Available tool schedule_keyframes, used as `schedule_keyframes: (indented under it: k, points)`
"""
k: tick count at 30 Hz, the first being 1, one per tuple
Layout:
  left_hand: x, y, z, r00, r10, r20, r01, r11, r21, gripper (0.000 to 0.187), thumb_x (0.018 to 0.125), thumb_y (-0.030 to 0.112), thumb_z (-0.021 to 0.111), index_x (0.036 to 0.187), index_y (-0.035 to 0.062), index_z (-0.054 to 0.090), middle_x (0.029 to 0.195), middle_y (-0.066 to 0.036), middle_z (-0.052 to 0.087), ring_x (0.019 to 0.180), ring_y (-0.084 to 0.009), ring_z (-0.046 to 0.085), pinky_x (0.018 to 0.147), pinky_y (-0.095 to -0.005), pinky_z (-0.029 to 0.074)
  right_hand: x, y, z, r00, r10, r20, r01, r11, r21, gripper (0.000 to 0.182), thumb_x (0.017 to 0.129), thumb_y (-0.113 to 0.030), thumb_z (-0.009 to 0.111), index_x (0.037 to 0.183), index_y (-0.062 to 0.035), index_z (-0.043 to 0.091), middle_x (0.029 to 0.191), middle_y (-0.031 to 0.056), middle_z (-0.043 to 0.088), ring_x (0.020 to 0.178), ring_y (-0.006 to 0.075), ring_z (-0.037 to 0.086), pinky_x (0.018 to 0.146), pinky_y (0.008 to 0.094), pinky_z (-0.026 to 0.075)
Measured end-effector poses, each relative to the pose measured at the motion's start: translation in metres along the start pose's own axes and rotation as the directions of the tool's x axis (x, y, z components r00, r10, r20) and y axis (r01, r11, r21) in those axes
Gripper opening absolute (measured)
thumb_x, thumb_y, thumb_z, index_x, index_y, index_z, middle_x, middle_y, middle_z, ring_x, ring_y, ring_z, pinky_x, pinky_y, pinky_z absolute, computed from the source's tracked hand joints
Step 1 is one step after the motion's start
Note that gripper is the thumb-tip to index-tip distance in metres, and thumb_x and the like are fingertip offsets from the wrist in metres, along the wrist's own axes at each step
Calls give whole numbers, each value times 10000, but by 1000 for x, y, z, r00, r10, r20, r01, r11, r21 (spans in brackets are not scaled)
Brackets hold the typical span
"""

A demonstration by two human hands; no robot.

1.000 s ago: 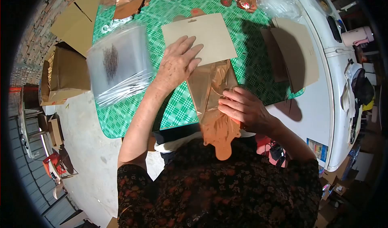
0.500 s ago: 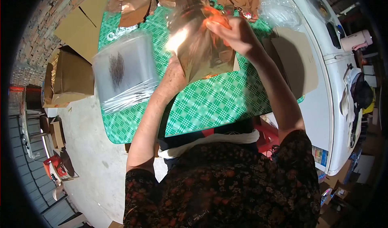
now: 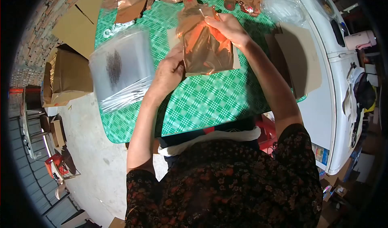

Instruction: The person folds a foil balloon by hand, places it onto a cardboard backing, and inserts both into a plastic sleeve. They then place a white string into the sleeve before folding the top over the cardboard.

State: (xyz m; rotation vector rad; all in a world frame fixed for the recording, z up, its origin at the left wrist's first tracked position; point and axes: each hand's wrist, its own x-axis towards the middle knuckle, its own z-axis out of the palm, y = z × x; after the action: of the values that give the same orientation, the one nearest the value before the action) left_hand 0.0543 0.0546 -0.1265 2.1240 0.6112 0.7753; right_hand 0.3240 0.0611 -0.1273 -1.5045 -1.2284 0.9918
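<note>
A shiny copper-coloured plastic bag (image 3: pixel 208 56) lies over the table, with bright orange showing at its upper part. My right hand (image 3: pixel 229 28) is closed on the bag's upper right side, thumb on top. At its lower left edge, my left hand (image 3: pixel 169 72) has its fingers curled, and they appear to pinch the edge; the fingertips are partly hidden. A pale, flat card-like piece (image 3: pixel 236 61) sticks out from under the bag. Left of my left hand lies a stack of clear plastic bags (image 3: pixel 133 58) with a dark printed patch.
More copper-coloured bags (image 3: pixel 129 3) lie along the far side of the green checked table (image 3: pixel 202 102). Clear crumpled plastic (image 3: pixel 283 9) sits at the back right. Cardboard (image 3: pixel 301 60) and a white fridge (image 3: pixel 333 86) border the right side; an open carton (image 3: pixel 72 74) stands left.
The copper-coloured bag has come down flatter and its blur and bright glare have gone. My right hand has shifted slightly; my left hand has turned and curled at the bag's edge.
</note>
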Motion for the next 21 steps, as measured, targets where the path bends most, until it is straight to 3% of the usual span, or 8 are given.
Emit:
schedule_keyframes:
  k: [3,4,7,8,11,14,21]
  points:
    - [-7,17,-9,967,-250,-46,253,966,48,351,919,-32,546,1242,-42,681,1355,-170,637,1215,-343,581,1087,-391,439,2,-3,-5,993,109,50,-104,990,-92,359,1016,-381,680,974,-26,715,827,-26,663,727,49,599,634,254,482]
    - [-12,14,-4,970,-189,-154,205,974,93,293,931,164,669,1122,-48,735,1181,-199,707,1114,-375,615,1005,-436,479,2,-4,-5,991,125,46,-120,988,-102,364,1015,-382,679,967,-23,713,817,-21,665,721,52,604,632,258,486]
    - [-14,20,4,947,-284,-153,315,916,250,284,906,239,752,979,-36,755,965,-163,697,986,-345,606,906,-447,481,7,6,-1,997,76,32,-73,992,-101,384,1008,-390,680,949,-12,707,805,-9,671,715,68,618,632,269,498]
    - [-16,10,11,947,-228,-227,276,938,209,323,864,297,815,885,-17,746,835,-130,643,906,-328,581,834,-453,465,8,11,0,999,43,26,-41,994,-97,391,1006,-394,682,945,-8,705,803,-5,674,715,74,623,634,272,503]
    - [-15,4,15,948,-239,-210,298,895,332,334,919,309,796,948,-21,754,896,-120,658,946,-304,607,833,-425,483,4,-2,2,991,129,18,-125,980,-156,397,1003,-387,683,954,7,705,823,2,681,721,86,632,642,276,511]
    - [-15,-7,21,952,-183,-245,264,895,359,314,932,296,775,911,-15,733,881,-129,648,926,-326,598,816,-440,478,1,-10,1,987,157,12,-153,971,-184,401,996,-384,688,964,15,705,842,3,683,733,92,636,652,277,514]
    - [-14,-5,28,961,-93,-261,213,853,477,244,953,264,737,921,26,691,887,-135,602,907,-348,558,841,-471,443,7,5,-3,999,39,24,-34,987,-158,412,983,-392,706,1012,20,697,896,30,689,761,103,640,669,286,520]
